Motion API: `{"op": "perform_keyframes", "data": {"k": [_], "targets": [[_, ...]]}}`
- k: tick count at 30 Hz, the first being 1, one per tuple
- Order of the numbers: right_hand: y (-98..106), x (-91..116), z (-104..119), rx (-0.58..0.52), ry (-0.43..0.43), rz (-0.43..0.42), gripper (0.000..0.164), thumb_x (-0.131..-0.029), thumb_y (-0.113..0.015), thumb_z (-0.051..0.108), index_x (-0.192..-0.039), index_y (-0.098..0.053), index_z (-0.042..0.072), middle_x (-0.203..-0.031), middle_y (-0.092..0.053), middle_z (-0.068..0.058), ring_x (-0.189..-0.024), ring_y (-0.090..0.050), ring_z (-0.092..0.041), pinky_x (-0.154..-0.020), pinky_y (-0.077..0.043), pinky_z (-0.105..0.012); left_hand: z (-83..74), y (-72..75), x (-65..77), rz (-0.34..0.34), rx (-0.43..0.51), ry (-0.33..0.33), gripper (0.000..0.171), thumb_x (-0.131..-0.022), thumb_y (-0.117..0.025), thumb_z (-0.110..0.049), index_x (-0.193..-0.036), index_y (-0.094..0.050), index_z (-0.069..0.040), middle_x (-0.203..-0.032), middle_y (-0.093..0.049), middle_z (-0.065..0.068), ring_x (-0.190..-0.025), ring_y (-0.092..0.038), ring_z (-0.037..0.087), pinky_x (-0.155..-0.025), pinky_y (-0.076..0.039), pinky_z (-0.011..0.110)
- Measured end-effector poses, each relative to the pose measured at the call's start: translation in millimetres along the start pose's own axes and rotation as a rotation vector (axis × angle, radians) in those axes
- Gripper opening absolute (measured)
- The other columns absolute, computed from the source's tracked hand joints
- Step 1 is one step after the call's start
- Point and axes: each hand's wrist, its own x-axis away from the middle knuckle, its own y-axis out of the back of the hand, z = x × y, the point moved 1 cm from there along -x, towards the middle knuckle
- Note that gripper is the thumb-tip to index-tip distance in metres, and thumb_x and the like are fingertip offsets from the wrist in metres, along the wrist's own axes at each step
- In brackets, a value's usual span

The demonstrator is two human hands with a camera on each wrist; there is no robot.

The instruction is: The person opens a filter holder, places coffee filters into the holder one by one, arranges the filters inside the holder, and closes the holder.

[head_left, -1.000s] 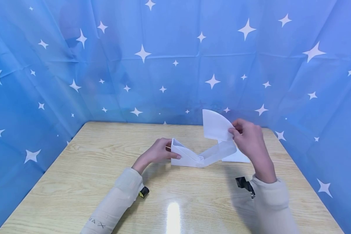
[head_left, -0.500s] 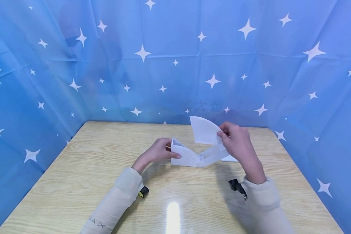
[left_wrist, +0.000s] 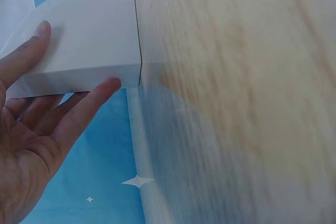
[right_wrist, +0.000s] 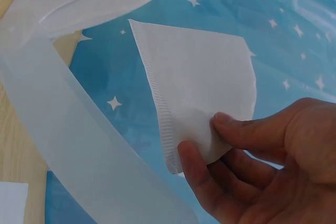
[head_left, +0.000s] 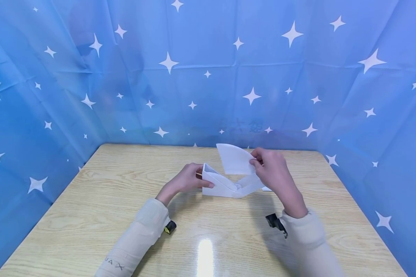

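Note:
A white coffee filter paper (head_left: pixel 234 159) is pinched between the thumb and fingers of my right hand (head_left: pixel 273 169). Its crimped side seam shows along the left edge in the right wrist view. To its left, a white filter holder box (head_left: pixel 217 186) stands on the table, its sloping top uncovered and pale paper visible inside. My left hand (head_left: pixel 189 178) grips the box's left end, thumb (left_wrist: pixel 35 45) on the broad face. A translucent lid (right_wrist: pixel 89 119) swings out to the right from the box's low end, partly behind my right hand in the head view.
On the wooden table (head_left: pixel 131 169), a flat white item (head_left: pixel 266 189) lies right of the lid, mostly hidden by my right hand. A blue star-patterned curtain (head_left: pixel 208 84) hangs behind the table and at both sides.
My right hand has moved left and slightly down, bringing the filter paper nearer the box. My left hand and the box have stayed in place.

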Motion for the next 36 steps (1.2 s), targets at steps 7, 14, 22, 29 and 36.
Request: {"op": "perform_keyframes", "data": {"k": [7,14,22,29,36], "targets": [[-5,0,3,0.005,0.038,0.018,0.006,-0.09,-0.066,0.01,-0.094,-0.069,0.006,-0.083,-0.071,-0.01,-0.065,-0.06,-0.018,-0.057,-0.048,-0.03,0.6,-0.1,-0.4,-0.002,0.006,-0.002,0.029,-0.079,-0.08,-0.02,-0.105,-0.067,-0.019,-0.099,-0.071,0.001,-0.087,-0.07,0.015,-0.074,-0.059,0.047],[-9,0,3,0.005,0.063,0.022,0.004,-0.09,-0.066,0.008,-0.092,-0.068,0.007,-0.08,-0.071,-0.008,-0.064,-0.059,-0.018,-0.058,-0.047,-0.031,0.9,0.1,-0.6,0.0,0.003,-0.008,0.027,-0.079,-0.08,-0.02,-0.103,-0.067,-0.019,-0.098,-0.071,0.001,-0.086,-0.07,0.013,-0.074,-0.059,0.046],[-14,0,6,-0.001,0.053,0.064,0.004,-0.09,-0.066,0.007,-0.094,-0.068,0.007,-0.078,-0.068,-0.005,-0.063,-0.055,-0.015,-0.06,-0.044,-0.03,1.4,0.4,-0.1,-0.001,0.012,-0.008,0.027,-0.079,-0.08,-0.019,-0.103,-0.067,-0.018,-0.098,-0.071,0.001,-0.086,-0.07,0.013,-0.074,-0.059,0.045],[-18,1,9,0.003,0.041,0.096,0.004,-0.09,-0.065,0.009,-0.094,-0.068,0.009,-0.076,-0.066,-0.003,-0.061,-0.051,-0.016,-0.059,-0.041,-0.029,1.1,0.4,0.0,-0.005,0.013,-0.012,0.03,-0.079,-0.08,-0.019,-0.106,-0.067,-0.019,-0.1,-0.071,0.001,-0.088,-0.07,0.014,-0.074,-0.059,0.044],[-21,1,11,0.0,0.049,0.105,0.004,-0.091,-0.065,0.01,-0.094,-0.067,0.01,-0.074,-0.064,-0.002,-0.058,-0.048,-0.015,-0.056,-0.039,-0.028,0.4,0.9,0.7,-0.004,0.005,-0.015,0.031,-0.079,-0.08,-0.019,-0.107,-0.067,-0.02,-0.101,-0.071,0.0,-0.088,-0.069,0.013,-0.073,-0.06,0.041]]}}
